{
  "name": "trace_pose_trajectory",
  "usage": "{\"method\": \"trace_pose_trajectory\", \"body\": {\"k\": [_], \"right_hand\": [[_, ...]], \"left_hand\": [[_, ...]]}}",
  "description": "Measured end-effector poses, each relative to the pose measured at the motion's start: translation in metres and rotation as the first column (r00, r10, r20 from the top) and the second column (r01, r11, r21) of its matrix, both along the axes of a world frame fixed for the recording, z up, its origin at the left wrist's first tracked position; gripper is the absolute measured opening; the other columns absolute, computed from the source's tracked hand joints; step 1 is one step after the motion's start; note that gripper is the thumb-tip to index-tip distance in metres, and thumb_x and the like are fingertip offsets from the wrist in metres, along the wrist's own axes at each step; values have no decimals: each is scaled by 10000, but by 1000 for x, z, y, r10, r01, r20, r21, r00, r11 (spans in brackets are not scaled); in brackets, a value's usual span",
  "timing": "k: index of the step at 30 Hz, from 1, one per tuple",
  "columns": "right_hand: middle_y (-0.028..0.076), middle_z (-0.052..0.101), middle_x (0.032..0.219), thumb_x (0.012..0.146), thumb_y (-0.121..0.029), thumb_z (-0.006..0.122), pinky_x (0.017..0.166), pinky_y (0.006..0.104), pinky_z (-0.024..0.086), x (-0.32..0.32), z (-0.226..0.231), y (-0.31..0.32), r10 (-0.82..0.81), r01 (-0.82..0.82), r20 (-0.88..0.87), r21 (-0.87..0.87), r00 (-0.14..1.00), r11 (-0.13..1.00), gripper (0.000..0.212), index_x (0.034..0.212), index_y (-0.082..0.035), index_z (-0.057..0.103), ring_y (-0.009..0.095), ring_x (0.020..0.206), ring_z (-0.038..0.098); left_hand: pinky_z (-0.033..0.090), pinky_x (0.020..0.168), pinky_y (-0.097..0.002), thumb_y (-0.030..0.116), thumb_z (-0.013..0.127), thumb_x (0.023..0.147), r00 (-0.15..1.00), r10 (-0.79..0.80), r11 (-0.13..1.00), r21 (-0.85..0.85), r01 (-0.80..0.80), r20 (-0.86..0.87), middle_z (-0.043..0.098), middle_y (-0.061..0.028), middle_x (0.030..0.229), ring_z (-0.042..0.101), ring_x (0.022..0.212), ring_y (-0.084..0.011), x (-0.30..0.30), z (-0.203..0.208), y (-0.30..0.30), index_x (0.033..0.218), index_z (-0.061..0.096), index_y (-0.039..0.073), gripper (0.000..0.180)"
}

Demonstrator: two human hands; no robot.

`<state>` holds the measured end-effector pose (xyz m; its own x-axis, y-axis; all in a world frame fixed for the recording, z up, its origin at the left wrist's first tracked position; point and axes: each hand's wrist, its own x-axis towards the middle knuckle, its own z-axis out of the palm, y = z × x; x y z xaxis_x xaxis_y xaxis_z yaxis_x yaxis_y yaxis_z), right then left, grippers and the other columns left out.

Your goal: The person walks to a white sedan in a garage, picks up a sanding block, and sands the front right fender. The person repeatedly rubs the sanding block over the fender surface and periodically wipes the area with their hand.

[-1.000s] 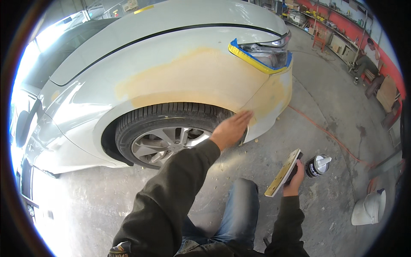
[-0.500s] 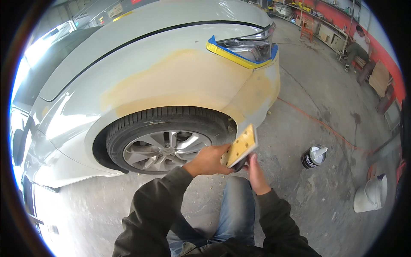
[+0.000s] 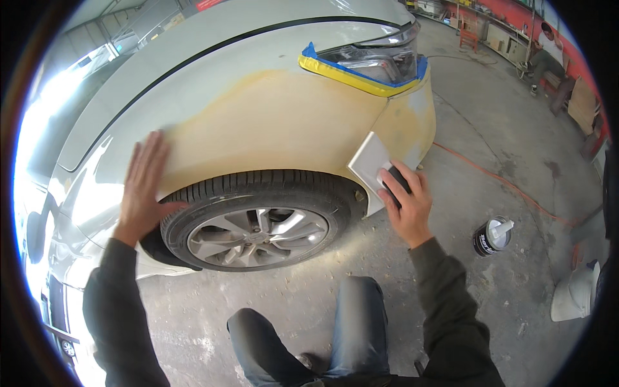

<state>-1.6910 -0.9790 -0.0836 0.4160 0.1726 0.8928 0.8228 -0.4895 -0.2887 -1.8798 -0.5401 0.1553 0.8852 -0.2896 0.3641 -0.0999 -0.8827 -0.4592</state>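
Note:
My left hand (image 3: 143,187) is open, its fingers spread at the left end of the sanded, yellowish patch on a white car's front fender (image 3: 277,122), above the wheel arch. Whether the palm presses on the paint, I cannot tell. In my right hand (image 3: 412,206) is a white sanding block (image 3: 369,158), gripped by its black handle (image 3: 396,183). It is tilted close to the bumper corner behind the front wheel's (image 3: 258,235) right side, and its sanding face is turned away from view. Yellow and blue masking tape (image 3: 335,76) borders the headlight (image 3: 380,64).
On the concrete floor at right stand a dark open can (image 3: 483,242) with a white object in it and a white bucket (image 3: 570,293). An orange hose (image 3: 503,180) runs across the floor. Another person (image 3: 547,58) sits at the far right, near a red chair (image 3: 469,35).
Both hands were together at the sanding block, its yellow perforated face showing. My left hand has let go and moved left to the fender; my right has carried the block up and right, turned over.

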Motion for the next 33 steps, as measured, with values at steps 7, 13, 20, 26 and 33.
{"method": "trace_pose_trajectory", "body": {"k": [7,13,20,26,33], "right_hand": [[-81,702,1438,890,-138,781,822,322,525,50,8,26,-78,131,336,-135,939,982,369,1230,-277,818,213,943,586],[-94,729,1396,846,-140,783,779,289,520,38,49,66,3,46,378,-120,926,992,382,1192,-291,839,203,902,571],[-21,746,1368,822,-129,836,770,321,534,38,40,48,-9,71,343,-170,939,983,345,1158,-204,849,245,910,574],[-29,743,1375,846,-137,819,758,305,529,34,67,70,65,24,398,-215,915,976,326,1158,-226,850,227,888,563],[-43,738,1380,863,-118,783,756,297,529,41,72,55,18,45,347,-173,938,984,365,1204,-242,828,195,883,570]], "left_hand": [[279,1313,-609,144,934,570,980,-116,993,58,107,165,368,-223,1721,353,1590,-450,14,-11,42,1624,407,140,1179],[280,1306,-624,18,838,597,985,-77,993,101,62,151,353,-261,1716,333,1593,-476,0,-2,51,1621,398,105,1118],[285,1306,-618,76,845,586,977,-126,992,28,123,172,383,-241,1711,358,1589,-454,12,-8,42,1626,428,130,1122],[314,1287,-618,97,824,594,975,-105,988,131,80,194,403,-265,1692,380,1574,-471,6,-11,53,1624,423,94,1105],[321,1278,-618,89,784,649,981,-101,993,82,89,165,367,-286,1706,362,1574,-504,10,-8,44,1626,411,90,1046]]}}
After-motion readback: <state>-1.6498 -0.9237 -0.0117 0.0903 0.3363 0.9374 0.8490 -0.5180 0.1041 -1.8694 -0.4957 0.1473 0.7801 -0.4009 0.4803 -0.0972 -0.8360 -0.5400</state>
